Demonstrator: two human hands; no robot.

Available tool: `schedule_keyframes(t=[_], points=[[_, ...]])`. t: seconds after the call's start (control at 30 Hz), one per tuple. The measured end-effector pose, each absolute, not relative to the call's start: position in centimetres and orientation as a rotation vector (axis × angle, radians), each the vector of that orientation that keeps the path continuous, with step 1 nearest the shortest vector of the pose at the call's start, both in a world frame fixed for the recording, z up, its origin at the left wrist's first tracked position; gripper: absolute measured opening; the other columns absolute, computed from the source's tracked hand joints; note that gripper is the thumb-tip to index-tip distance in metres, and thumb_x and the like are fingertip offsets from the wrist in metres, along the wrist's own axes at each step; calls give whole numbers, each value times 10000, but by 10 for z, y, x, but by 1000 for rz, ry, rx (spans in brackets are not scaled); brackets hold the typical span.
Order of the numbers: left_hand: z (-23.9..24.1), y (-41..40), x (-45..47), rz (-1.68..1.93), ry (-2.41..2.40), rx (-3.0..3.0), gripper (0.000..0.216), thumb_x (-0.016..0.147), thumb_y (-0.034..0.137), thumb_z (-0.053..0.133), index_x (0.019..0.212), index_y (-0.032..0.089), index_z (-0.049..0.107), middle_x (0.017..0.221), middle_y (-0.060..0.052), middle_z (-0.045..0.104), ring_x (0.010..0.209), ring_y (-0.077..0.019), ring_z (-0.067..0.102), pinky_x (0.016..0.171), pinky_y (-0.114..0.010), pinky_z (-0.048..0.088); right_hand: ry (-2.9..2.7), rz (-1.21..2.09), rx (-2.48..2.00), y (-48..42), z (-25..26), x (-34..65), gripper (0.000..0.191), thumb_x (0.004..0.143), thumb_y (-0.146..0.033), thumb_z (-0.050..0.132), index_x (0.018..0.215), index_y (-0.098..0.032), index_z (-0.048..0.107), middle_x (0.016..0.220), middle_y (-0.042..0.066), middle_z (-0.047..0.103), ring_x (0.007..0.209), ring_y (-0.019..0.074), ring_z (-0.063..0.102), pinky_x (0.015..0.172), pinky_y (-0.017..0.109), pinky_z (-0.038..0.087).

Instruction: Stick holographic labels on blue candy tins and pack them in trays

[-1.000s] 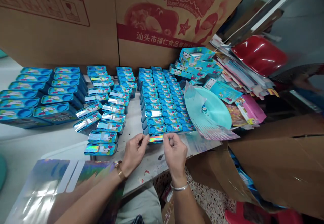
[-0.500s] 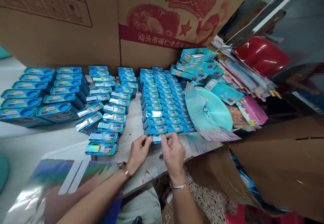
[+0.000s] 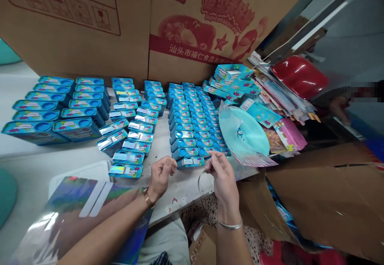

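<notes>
My right hand [image 3: 223, 177] pinches one end of a thin, pale strip [image 3: 200, 183], which curls down to the left of the fingers. Fingers curled and seemingly bare, my left hand [image 3: 162, 177] is closed just left of a small blue box [image 3: 190, 162]. That box stands at the front of a tight block of blue boxes [image 3: 183, 142] lettered "Caramelo Macizo", with a shiny clear sticker across its top. To the left, a looser group of blue boxes [image 3: 136, 147] shows similar shiny stickers on many of the tops.
More blue boxes [image 3: 45, 127] stand far left. A holographic sheet with two white strips [image 3: 96, 199] lies front left. Right of the block are a turquoise stool [image 3: 258, 133] with clear plastic sheets and stacked display boxes [image 3: 231, 73]. Large cartons [image 3: 90, 49] wall the back.
My hands have parted from the small front box. My right hand has moved right, with the strip now showing in its fingers. The camera view has shifted slightly.
</notes>
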State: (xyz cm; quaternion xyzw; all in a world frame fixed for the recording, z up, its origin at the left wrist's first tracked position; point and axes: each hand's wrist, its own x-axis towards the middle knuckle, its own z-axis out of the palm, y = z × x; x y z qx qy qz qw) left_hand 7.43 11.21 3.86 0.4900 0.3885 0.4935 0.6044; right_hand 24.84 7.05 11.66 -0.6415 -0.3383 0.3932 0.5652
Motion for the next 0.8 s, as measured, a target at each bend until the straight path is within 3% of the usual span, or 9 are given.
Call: schedule_keyframes(t=[0.13, 0.27, 0.37, 0.53, 0.8], points=[[41, 115, 67, 1067, 772, 1187, 826, 773, 876, 389, 965, 125, 672, 708, -40, 578, 594, -142, 460, 559, -270, 360, -730, 1066, -1434, 81, 127, 235, 376, 825, -452, 698, 1066, -203, 552, 810, -2, 631, 665, 130, 577, 596, 238, 442], [38, 115, 65, 1049, 773, 1231, 915, 624, 954, 441, 997, 144, 648, 773, -49, 585, 625, -149, 459, 564, -273, 374, -825, 1071, -1411, 93, 125, 221, 382, 791, -363, 744, 1085, -212, 553, 872, -6, 631, 709, 123, 595, 628, 235, 461], [41, 117, 65, 1049, 838, 1229, 806, 661, 890, 536, 959, 147, 626, 754, -25, 571, 642, -148, 467, 578, -266, 377, -914, 1049, -1419, 96, 123, 213, 375, 782, -296, 742, 1089, -214, 545, 860, -17, 626, 752, 124, 591, 688, 244, 478], [52, 124, 69, 952, 1080, 1195, 448, 861, 602, 586, 751, 168, 585, 615, 39, 471, 574, -112, 401, 545, -240, 321, -959, 983, -1472, 99, 118, 208, 347, 794, -259, 701, 1091, -208, 528, 846, -16, 616, 753, 132, 584, 696, 258, 493], [53, 138, 76, 934, 1175, 1354, 400, 944, 496, 498, 701, 186, 569, 627, 34, 504, 610, -119, 453, 587, -225, 354, -1001, 591, -1649, 109, 94, 207, 293, 864, -255, 601, 1136, -202, 507, 856, -2, 609, 748, 151, 599, 685, 280, 494]])
